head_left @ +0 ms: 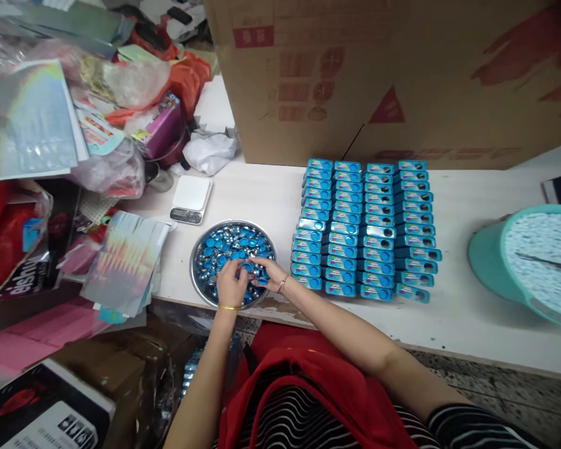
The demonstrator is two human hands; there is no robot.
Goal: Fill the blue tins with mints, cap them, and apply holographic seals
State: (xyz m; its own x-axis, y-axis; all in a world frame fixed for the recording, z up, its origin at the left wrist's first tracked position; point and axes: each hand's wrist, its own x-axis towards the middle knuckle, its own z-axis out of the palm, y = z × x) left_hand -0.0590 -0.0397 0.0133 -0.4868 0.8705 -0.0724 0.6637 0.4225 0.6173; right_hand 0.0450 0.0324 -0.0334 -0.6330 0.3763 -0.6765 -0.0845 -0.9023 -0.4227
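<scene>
A round metal bowl (192,274) on the table is filled with small round blue-and-silver caps (222,245). Over its front right part, my right hand (272,274) is closed around a few of these caps. Close beside it, my left hand (232,285) has its fingers bent together at the same caps; what sits between its fingertips is too small to make out. To the right of the bowl stand several columns of blue rectangular tins (341,251), most with a round blue spot on the end; the rightmost column shows dark round openings instead.
Behind the tins stands a large cardboard box (303,81). A turquoise tub (490,255) of small white pieces, with a dark stick on top, is at the right. Left of centre lies a small digital scale (191,198); shiny sheets (124,262) and plastic bags (135,78) crowd the left.
</scene>
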